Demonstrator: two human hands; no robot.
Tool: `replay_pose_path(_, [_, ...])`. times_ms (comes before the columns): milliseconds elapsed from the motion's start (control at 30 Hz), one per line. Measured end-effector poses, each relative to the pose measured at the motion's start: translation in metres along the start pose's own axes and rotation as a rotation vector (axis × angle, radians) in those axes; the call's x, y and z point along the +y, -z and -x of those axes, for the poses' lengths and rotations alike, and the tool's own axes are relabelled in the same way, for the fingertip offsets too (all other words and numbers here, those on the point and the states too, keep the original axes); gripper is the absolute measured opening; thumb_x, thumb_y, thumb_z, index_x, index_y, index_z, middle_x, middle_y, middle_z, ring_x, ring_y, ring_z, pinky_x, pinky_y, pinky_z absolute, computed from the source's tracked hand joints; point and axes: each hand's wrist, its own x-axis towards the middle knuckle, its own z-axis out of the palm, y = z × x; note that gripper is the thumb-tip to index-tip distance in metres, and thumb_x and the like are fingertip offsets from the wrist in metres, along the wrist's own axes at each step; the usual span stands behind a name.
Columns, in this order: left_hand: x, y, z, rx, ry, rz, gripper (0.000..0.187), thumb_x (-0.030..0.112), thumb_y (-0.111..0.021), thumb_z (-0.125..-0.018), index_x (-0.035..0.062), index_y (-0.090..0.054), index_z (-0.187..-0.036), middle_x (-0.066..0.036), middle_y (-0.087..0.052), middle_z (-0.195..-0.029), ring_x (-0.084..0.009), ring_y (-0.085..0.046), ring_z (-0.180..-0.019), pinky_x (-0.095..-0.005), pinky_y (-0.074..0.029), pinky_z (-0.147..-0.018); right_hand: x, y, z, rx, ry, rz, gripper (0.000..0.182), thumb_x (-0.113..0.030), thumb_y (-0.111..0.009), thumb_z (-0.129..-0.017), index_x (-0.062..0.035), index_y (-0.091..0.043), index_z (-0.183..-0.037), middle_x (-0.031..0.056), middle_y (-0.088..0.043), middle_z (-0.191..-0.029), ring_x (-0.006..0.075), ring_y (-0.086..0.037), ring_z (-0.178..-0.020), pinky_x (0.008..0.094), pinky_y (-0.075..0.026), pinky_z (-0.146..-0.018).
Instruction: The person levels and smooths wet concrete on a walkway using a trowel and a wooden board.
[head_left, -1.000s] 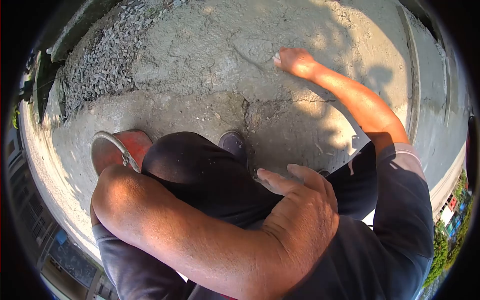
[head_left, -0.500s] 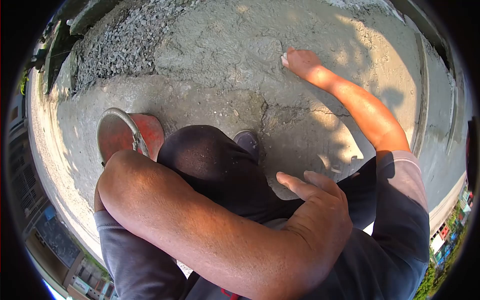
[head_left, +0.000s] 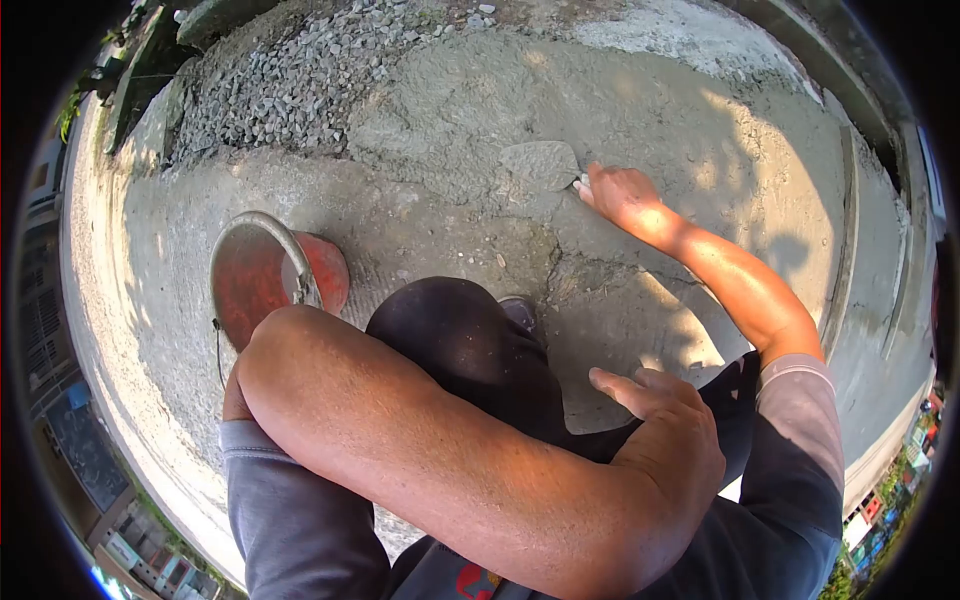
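My right hand (head_left: 622,197) is closed around the handle of a trowel (head_left: 541,165). The trowel's pointed blade is coated in grey cement and lies at the near edge of the wet concrete (head_left: 640,110). My left arm crosses in front of my body. At its end, my left hand (head_left: 668,425) hovers near my lap with fingers partly stretched out, holding nothing that I can see. Some of its fingers are hidden behind the others.
A red bucket (head_left: 330,272) with a hoop handle stands left of my bent knee (head_left: 440,325). Gravel (head_left: 275,95) is heaped at the upper left. Cracked older concrete (head_left: 440,225) lies before my foot, and a long raised edge (head_left: 848,240) runs along the right.
My right hand has drawn closer to me, and the trowel blade now shows clearly. The whole view has shifted slightly. My left hand keeps its pose.
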Motion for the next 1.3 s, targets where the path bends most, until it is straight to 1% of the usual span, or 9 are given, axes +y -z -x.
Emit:
replay_pose_path(100, [-0.011, -0.009, 0.002, 0.139, -0.060, 0.018, 0.045, 0.027, -0.063, -0.089, -0.0081, -0.071, -0.117, -0.027, -0.063, -0.114, -0.0404, -0.064, -0.108, -0.0674, -0.061, -0.067, 0.022, 0.000, -0.056, 0.022, -0.079, 0.013, 0.042, -0.041, -0.055, -0.102, -0.0006, -0.066, -0.106, 0.0229, -0.075, -0.098, 0.0396, -0.074, -0.093, 0.0508, -0.058, -0.082])
replay_pose_path(267, [-0.025, -0.005, -0.003, 0.108, -0.022, 0.012, 0.044, 0.025, -0.065, -0.087, -0.0089, -0.069, -0.116, -0.023, -0.065, -0.108, -0.0360, -0.066, -0.101, -0.0600, -0.064, -0.066, 0.057, 0.039, -0.133, 0.065, -0.237, -0.072, 0.040, -0.038, -0.056, -0.098, -0.0040, -0.074, -0.109, 0.0201, -0.075, -0.109, 0.0386, -0.072, -0.104, 0.0497, -0.056, -0.088])
replay_pose_path(467, [-0.039, -0.008, 0.005, 0.310, -0.063, -0.094, 0.045, 0.023, -0.065, -0.086, -0.0088, -0.063, -0.117, -0.018, -0.067, -0.097, -0.0240, -0.066, -0.084, -0.0417, -0.063, -0.059, 0.005, 0.038, -0.036, 0.058, -0.174, -0.155, 0.045, -0.043, -0.055, -0.101, 0.0003, -0.068, -0.106, 0.0228, -0.075, -0.099, 0.0407, -0.072, -0.095, 0.0519, -0.056, -0.085])
replay_pose_path(567, [-0.042, -0.004, -0.002, 0.303, -0.138, -0.106, 0.046, 0.022, -0.065, -0.087, -0.0090, -0.063, -0.120, -0.018, -0.067, -0.098, -0.0221, -0.067, -0.083, -0.0337, -0.059, -0.054, 0.062, -0.011, -0.026, 0.081, -0.305, -0.205, 0.047, -0.045, -0.053, -0.102, -0.0006, -0.068, -0.107, 0.0228, -0.074, -0.101, 0.0409, -0.072, -0.097, 0.0519, -0.055, -0.087])
replay_pose_path(700, [-0.039, -0.001, -0.011, 0.197, -0.126, -0.067, 0.052, 0.019, -0.066, -0.085, -0.0084, -0.059, -0.129, -0.016, -0.065, -0.099, -0.0215, -0.067, -0.086, -0.0314, -0.060, -0.060, 0.170, -0.001, -0.013, 0.166, -0.443, -0.231, 0.047, -0.044, -0.051, -0.102, -0.0021, -0.073, -0.101, 0.0203, -0.074, -0.104, 0.0410, -0.070, -0.101, 0.0507, -0.054, -0.088])
replay_pose_path(833, [-0.039, 0.008, -0.018, 0.090, -0.107, 0.017, 0.058, 0.016, -0.067, -0.084, -0.0079, -0.055, -0.135, -0.015, -0.062, -0.101, -0.0221, -0.067, -0.091, -0.0294, -0.060, -0.065, 0.251, 0.003, 0.036, 0.303, -0.278, -0.089, 0.050, -0.046, -0.054, -0.100, 0.0012, -0.068, -0.091, 0.0231, -0.071, -0.089, 0.0430, -0.070, -0.092, 0.0517, -0.054, -0.080])
replay_pose_path(1033, [-0.026, 0.032, -0.036, -0.001, -0.200, -0.089, 0.061, 0.014, -0.068, -0.083, -0.0076, -0.053, -0.138, -0.015, -0.062, -0.106, -0.0232, -0.067, -0.094, -0.0296, -0.060, -0.064, 0.217, -0.033, 0.210, 0.028, -0.133, 0.070, 0.039, -0.043, -0.067, -0.096, -0.0046, -0.059, -0.092, 0.0186, -0.067, -0.073, 0.0385, -0.068, -0.066, 0.0482, -0.053, -0.056])
replay_pose_path(1200, [-0.018, 0.031, -0.059, -0.050, -0.169, -0.069, 0.061, 0.011, -0.068, -0.081, -0.0068, -0.053, -0.139, -0.016, -0.061, -0.106, -0.0243, -0.066, -0.093, -0.0306, -0.060, -0.064, 0.231, -0.070, 0.245, -0.010, -0.127, 0.007, 0.040, -0.045, -0.064, -0.098, -0.0052, -0.059, -0.097, 0.0192, -0.071, -0.079, 0.0385, -0.071, -0.073, 0.0497, -0.055, -0.062])
replay_pose_path(1300, [-0.010, 0.036, -0.074, -0.068, -0.139, -0.029, 0.061, 0.008, -0.067, -0.081, -0.0066, -0.053, -0.139, -0.016, -0.062, -0.106, -0.0263, -0.067, -0.094, -0.0324, -0.060, -0.069, 0.269, -0.060, 0.202, 0.027, -0.390, 0.068, 0.041, -0.043, -0.064, -0.098, -0.0028, -0.061, -0.101, 0.0185, -0.074, -0.083, 0.0372, -0.073, -0.078, 0.0484, -0.057, -0.069])
